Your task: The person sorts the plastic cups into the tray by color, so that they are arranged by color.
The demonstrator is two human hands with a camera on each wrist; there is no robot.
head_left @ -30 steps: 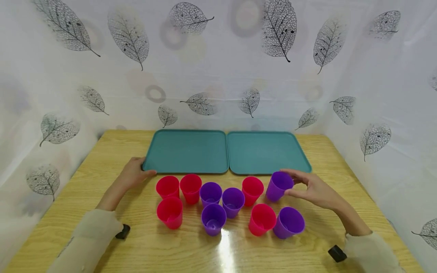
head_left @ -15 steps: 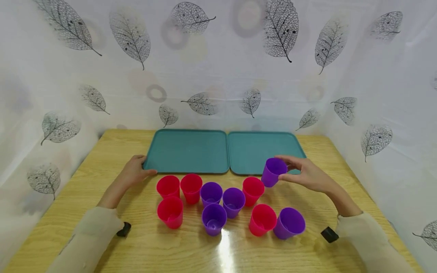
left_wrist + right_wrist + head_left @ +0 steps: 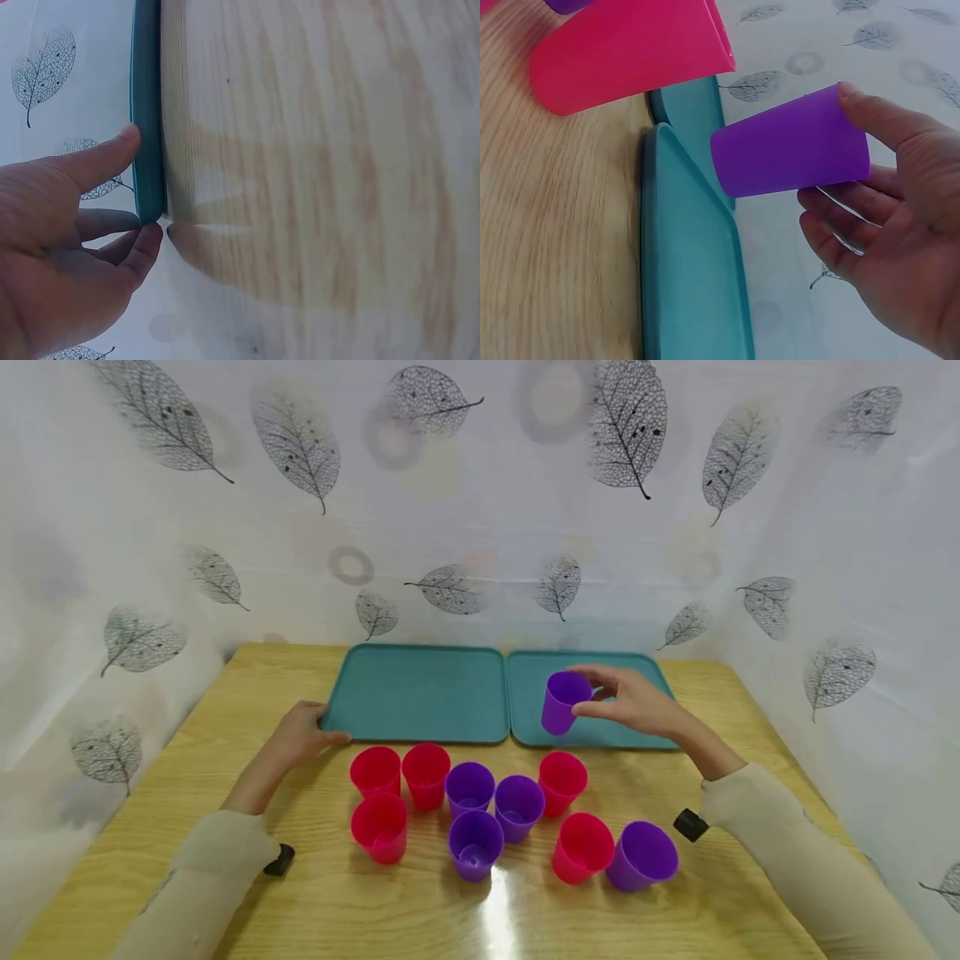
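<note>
Head view: right hand [image 3: 626, 700], right of centre, grasping purple cup [image 3: 559, 706] near rim between thumb and fingers; cup aloft above right tray [image 3: 526, 693]; left hand [image 3: 298, 735], left of centre, gripping near left corner of left tray [image 3: 420, 693], just beside right tray; five red cups [image 3: 582, 850] and four other purple cups [image 3: 642, 857] upright on table [image 3: 375, 914], across lower middle; leaf-printed backdrop [image 3: 480, 527] filling upper frame

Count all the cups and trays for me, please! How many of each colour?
Red cups: 5
Purple cups: 5, including the one held in the right-hand fingers
Teal trays: 2
Total: 12
</note>
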